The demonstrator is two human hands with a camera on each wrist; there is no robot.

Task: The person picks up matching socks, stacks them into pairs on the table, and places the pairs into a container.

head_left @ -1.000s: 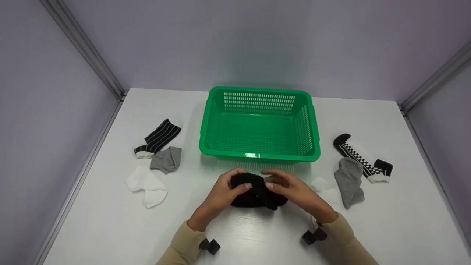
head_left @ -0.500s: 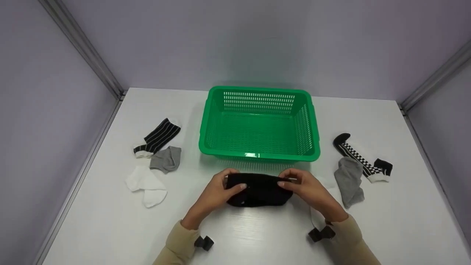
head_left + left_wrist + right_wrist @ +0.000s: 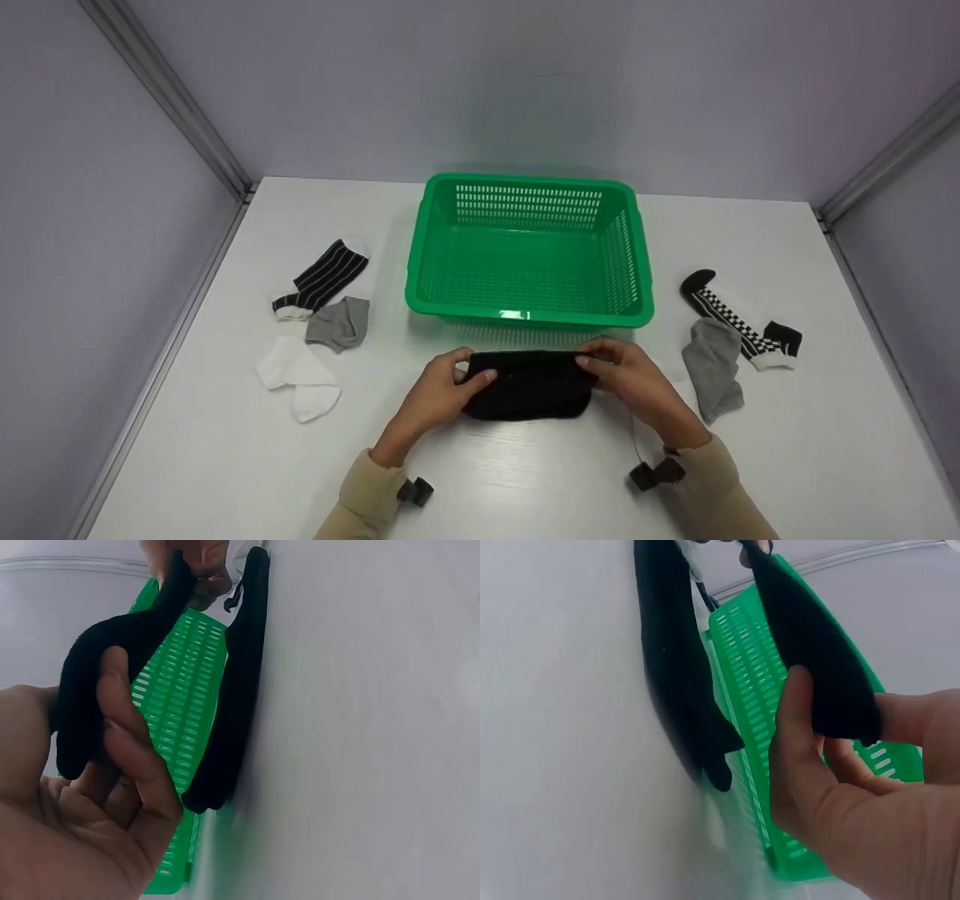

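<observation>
Both hands pinch a black sock point(image 3: 142, 634) by its two ends, holding it stretched sideways just in front of the basket. My left hand point(image 3: 441, 390) has its left end between thumb and fingers; the right hand point(image 3: 637, 384) grips the other end the same way. Under it, on the table, lies a second flat black sock point(image 3: 675, 652), apart from the held one in both wrist views. From the head view the two overlap as one dark shape.
A green plastic basket point(image 3: 525, 319) stands behind the hands. At left lie a striped sock point(image 3: 334, 271), a grey sock point(image 3: 339, 324) and a white sock point(image 3: 300, 379). At right are a checkered sock point(image 3: 731, 319) and a grey sock point(image 3: 712, 367); the right forearm partly covers something white.
The hands have moved apart, the right one further right. The black sock, bunched with an end hanging down a second ago, is now drawn out straight between them.
</observation>
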